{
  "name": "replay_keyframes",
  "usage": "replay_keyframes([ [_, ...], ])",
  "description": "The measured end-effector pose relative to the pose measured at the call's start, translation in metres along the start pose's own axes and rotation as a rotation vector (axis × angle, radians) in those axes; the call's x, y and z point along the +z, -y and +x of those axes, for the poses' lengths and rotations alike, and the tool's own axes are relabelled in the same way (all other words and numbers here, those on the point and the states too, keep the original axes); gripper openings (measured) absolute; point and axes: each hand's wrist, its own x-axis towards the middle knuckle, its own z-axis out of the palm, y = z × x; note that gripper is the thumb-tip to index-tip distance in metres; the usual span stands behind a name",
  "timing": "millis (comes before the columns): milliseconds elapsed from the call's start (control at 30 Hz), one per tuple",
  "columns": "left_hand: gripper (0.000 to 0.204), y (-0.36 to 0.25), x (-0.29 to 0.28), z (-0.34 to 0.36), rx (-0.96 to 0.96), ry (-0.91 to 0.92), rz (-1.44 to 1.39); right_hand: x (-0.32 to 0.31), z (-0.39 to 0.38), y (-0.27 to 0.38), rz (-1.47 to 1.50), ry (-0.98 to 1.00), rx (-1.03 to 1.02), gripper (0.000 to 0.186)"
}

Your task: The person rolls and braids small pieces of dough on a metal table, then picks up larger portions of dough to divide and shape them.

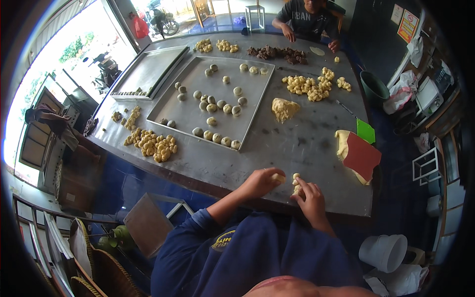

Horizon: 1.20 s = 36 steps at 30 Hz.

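Near the table's front edge, my left hand [263,183] is closed round a pale lump of dough [277,177]. Just to its right, my right hand [308,197] has its fingers curled on a short cluster of small pale dough pieces [296,177], partly hidden by the fingers. Further right lies a slab of dough [342,144] with a red sheet [361,158] over it, and a green scraper [365,130] beside it. A loose dough mound [284,109] sits behind my hands, and piles of small dough pieces [151,143] lie to the left.
A large tray [237,126] of round balls and another tray [143,69] occupy the steel table [217,168]. A co-worker [307,22] sits opposite near dark clumps [279,54]. Another person [54,123] bends at the left. Right: green tub [371,89], white bucket [382,252].
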Motion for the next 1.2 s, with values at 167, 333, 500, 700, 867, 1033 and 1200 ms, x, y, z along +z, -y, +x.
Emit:
replay_keyframes([
  [167, 0.04, 0.007, 0.014, 0.0, 0.066, 0.131, -0.23, -0.007, 0.015, 0.019, 0.049, -0.05, -0.297, 0.043],
  [333, 0.034, -0.023, 0.007, 0.002, -0.097, 0.194, -0.298, 0.003, 0.016, 0.014, 0.086, -0.055, -0.223, 0.026],
  [500, 0.016, -0.007, 0.013, 0.0, 0.15, 0.071, -0.212, 0.006, 0.01, 0.013, 0.377, -0.011, 0.015, 0.013],
  [700, 0.017, 0.002, 0.004, 0.005, -0.132, -0.216, 0.004, -0.01, 0.003, 0.012, 1.1, 0.059, 0.332, 0.01],
  [867, 0.022, 0.019, 0.001, -0.001, 0.021, -0.292, 0.005, -0.013, -0.008, -0.013, 0.268, 0.11, -0.036, 0.017],
  [1033, 0.026, -0.002, 0.0, -0.001, -0.122, -0.119, -0.08, 0.006, -0.021, -0.02, 0.053, 0.072, 0.106, 0.031],
  [1200, 0.037, 0.016, 0.008, -0.001, 0.113, 0.085, -0.005, -0.016, -0.001, 0.025, 0.045, -0.031, -0.156, 0.034],
])
